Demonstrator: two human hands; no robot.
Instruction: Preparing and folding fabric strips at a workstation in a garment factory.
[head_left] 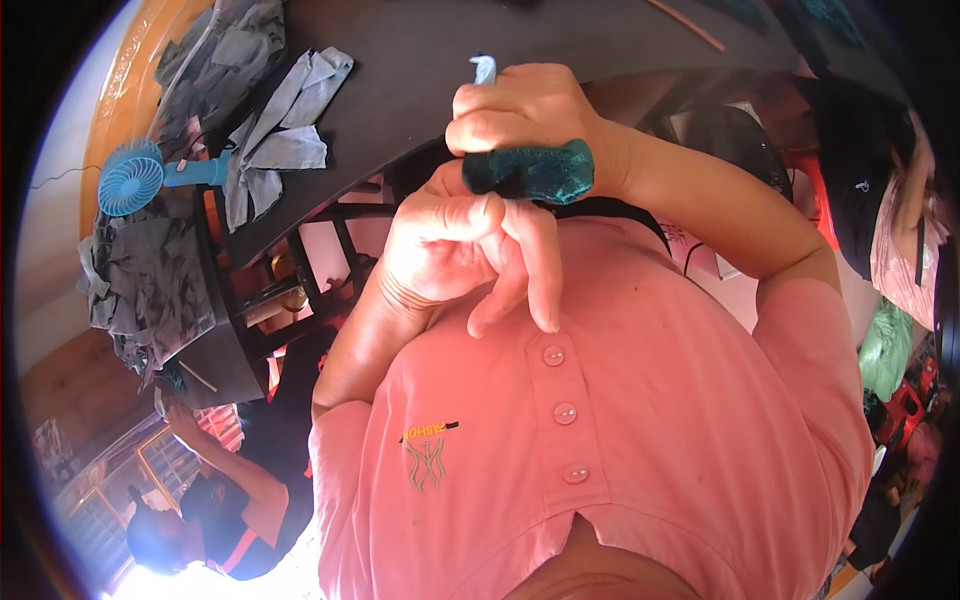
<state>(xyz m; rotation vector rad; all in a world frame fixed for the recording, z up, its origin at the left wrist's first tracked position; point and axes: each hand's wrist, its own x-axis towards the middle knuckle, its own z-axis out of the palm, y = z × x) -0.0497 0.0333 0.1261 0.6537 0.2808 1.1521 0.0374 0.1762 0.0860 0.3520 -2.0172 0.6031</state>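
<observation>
My right hand [525, 108] is closed in a fist in front of my chest, at the top middle of the view. A small pale blue-white end [485, 70] sticks up out of it; the rest of that thing is hidden. Along the underside of the fist lies a short, dark green velvety fabric piece [530, 172], rounded at its right end. Just below and to the left, my left hand [450, 245] has its thumb and forefinger at the fabric's left end. Its other fingers hang bent and loose.
A dark table [390, 95] stretches ahead, with grey cloth strips [285, 130] and a blue fan [132, 178] at its left. More grey cloth [150, 285] hangs over the left side. Another person [215, 500] sits at lower left. A green bag [885, 350] is at right.
</observation>
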